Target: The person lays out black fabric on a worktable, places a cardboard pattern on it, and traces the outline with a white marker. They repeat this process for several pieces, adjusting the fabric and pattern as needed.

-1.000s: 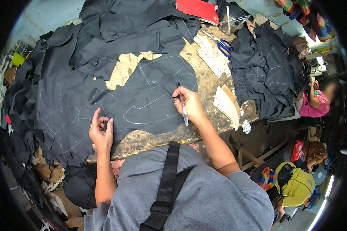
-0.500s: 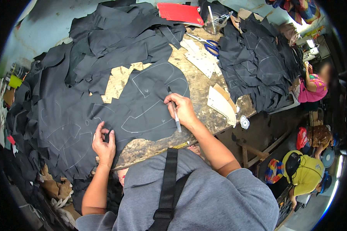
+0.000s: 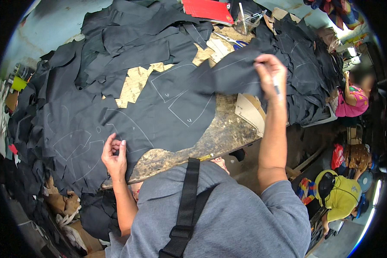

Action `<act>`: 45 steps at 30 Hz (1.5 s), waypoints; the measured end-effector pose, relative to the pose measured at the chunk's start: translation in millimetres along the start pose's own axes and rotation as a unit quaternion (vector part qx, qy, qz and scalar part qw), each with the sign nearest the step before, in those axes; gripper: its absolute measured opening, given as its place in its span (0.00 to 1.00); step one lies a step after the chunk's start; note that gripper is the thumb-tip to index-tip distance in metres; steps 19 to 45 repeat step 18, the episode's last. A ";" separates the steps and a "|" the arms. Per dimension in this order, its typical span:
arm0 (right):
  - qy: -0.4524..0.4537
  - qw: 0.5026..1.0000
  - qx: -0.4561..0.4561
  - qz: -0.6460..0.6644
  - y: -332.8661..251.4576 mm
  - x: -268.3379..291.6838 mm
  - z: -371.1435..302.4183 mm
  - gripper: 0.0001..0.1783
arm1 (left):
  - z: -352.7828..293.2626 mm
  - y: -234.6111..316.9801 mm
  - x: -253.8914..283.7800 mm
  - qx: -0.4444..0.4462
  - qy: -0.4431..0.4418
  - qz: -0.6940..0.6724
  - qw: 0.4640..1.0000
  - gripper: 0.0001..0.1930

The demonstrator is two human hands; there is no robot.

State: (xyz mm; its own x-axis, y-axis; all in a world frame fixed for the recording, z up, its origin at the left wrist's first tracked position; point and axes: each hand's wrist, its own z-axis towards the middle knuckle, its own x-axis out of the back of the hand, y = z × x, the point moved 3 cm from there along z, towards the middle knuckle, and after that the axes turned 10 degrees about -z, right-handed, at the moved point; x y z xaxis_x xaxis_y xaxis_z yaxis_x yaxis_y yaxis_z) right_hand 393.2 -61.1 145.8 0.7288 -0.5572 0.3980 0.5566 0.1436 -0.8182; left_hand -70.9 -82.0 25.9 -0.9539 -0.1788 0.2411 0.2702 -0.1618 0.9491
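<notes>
A black fabric piece, blurred by motion, hangs lifted above the right part of the table. My right hand is closed on its edge, with a pen tucked against the palm. On the table lies a large black fabric sheet bearing white drawn outlines. My left hand rests at its near edge, fingers curled and thumb apart, with nothing visible in it. Beige pattern pieces lie below the lifted piece, partly hidden by my right forearm.
Scissors with blue handles lie at the back near a clear cup of pens and a red folder. Black fabric heaps stand at left and right. Two people, one in pink and one in yellow, are at the right.
My right hand has moved right and up from the sheet, carrying a fabric piece that now covers part of the scissors and pattern pieces. My left hand stays nearly in place.
</notes>
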 end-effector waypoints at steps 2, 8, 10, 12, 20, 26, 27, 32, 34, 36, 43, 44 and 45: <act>0.077 0.996 0.049 -0.025 7.6 38.3 17.2 0.07 | 0.4 0.3 -1.0 -0.005 -0.006 0.022 1.000 0.16; 0.410 0.890 0.163 -0.115 69.0 176.8 78.2 0.04 | 2.4 2.4 -3.5 -0.020 -0.011 0.059 0.998 0.14; 0.454 0.850 -0.004 -0.265 95.8 210.6 82.1 0.11 | 2.9 2.7 -4.1 -0.022 -0.008 0.056 0.998 0.15; 0.388 0.768 -0.212 -0.463 113.1 227.1 74.6 0.16 | 2.6 3.4 -4.1 -0.011 -0.008 0.056 0.998 0.15; 0.208 0.802 -0.148 -0.541 96.6 136.6 42.4 0.20 | 9.5 28.7 -5.6 -0.188 0.020 0.187 0.964 0.16; 0.208 0.802 -0.148 -0.541 96.6 136.6 42.4 0.20 | 9.5 28.7 -5.6 -0.188 0.020 0.187 0.964 0.16; 0.208 0.802 -0.148 -0.541 96.6 136.6 42.4 0.20 | 9.5 28.7 -5.6 -0.188 0.020 0.187 0.964 0.16; 0.208 0.802 -0.148 -0.541 96.6 136.6 42.4 0.20 | 9.5 28.7 -5.6 -0.188 0.020 0.187 0.964 0.16; 0.208 0.802 -0.148 -0.541 96.6 136.6 42.4 0.20 | 9.5 28.7 -5.6 -0.188 0.020 0.187 0.964 0.16; 0.208 0.802 -0.148 -0.541 96.6 136.6 42.4 0.20 | 9.5 28.7 -5.6 -0.188 0.020 0.187 0.964 0.16; 0.208 0.802 -0.148 -0.541 96.6 136.6 42.4 0.20 | 9.5 28.7 -5.6 -0.188 0.020 0.187 0.964 0.16; 0.208 0.802 -0.148 -0.541 96.6 136.6 42.4 0.20 | 9.5 28.7 -5.6 -0.188 0.020 0.187 0.964 0.16; 0.208 0.802 -0.148 -0.541 96.6 136.6 42.4 0.20 | 9.5 28.7 -5.6 -0.188 0.020 0.187 0.964 0.16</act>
